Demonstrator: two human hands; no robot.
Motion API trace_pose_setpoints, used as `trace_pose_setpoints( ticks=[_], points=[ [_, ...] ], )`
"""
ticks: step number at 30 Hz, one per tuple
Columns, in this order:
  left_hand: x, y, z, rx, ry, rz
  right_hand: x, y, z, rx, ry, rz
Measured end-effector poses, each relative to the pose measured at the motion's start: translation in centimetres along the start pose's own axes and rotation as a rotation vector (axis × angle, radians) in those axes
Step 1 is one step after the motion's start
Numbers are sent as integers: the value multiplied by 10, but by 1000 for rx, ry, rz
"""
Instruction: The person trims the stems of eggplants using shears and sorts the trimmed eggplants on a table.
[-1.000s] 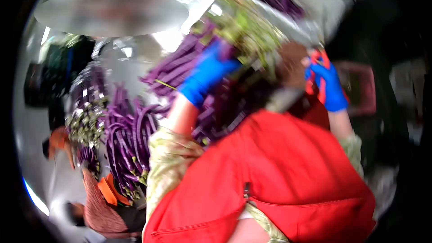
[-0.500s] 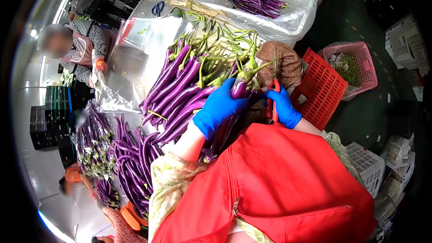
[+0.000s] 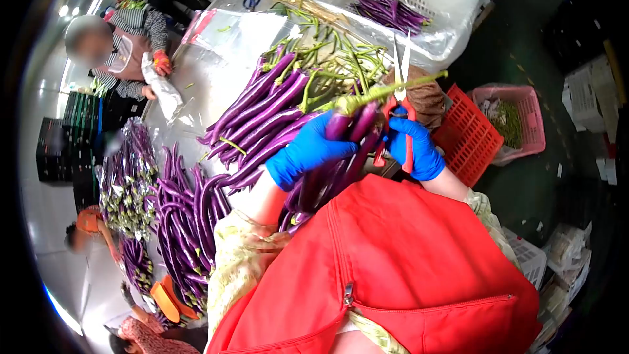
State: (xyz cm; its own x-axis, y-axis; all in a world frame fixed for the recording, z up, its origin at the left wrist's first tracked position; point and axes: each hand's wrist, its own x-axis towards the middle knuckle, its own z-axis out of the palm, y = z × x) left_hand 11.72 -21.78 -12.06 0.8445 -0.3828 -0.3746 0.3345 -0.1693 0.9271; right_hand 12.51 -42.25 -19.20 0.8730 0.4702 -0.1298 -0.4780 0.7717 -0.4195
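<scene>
My left hand (image 3: 313, 151), in a blue glove, is closed around a bunch of long purple eggplants (image 3: 341, 157) held in front of my red apron (image 3: 393, 242). Their green stems (image 3: 367, 98) point up and right. In my blue-gloved right hand (image 3: 416, 151) is a pair of red-handled scissors (image 3: 402, 95), its pointed blades upward and parted. The scissors stand close beside the stems, which cross near the pivot. Left of my hands, a pile of eggplants (image 3: 262, 105) lies on the table among cut green stems (image 3: 347, 52).
A white crate (image 3: 445, 39) with eggplants stands at the back. A brown cloth (image 3: 429, 105), a red crate (image 3: 475, 137) and a pink basket (image 3: 534, 118) are to the right. More eggplants (image 3: 187, 223) lie at left. Across the table a person (image 3: 128, 52) handles a plastic bag (image 3: 160, 88).
The scissors have come up and their blades have parted. The eggplants in my left hand have tilted, their stems now leaning right. The person across has drawn the plastic bag closer.
</scene>
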Motion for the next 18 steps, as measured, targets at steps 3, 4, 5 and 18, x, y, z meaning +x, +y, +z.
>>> trace_pose_setpoints(
  ticks=[3,4,5,18],
  points=[
    [-26,45,-9,-238,16,10,10,-15,47,-562,50,-13],
    [-31,45,-14,-279,28,68,12,-16,71,-642,57,-22],
    [-37,49,-14,-332,82,43,10,-31,91,-686,91,133],
    [-73,22,-49,-448,344,301,76,8,147,-664,-58,-327]
  ],
)
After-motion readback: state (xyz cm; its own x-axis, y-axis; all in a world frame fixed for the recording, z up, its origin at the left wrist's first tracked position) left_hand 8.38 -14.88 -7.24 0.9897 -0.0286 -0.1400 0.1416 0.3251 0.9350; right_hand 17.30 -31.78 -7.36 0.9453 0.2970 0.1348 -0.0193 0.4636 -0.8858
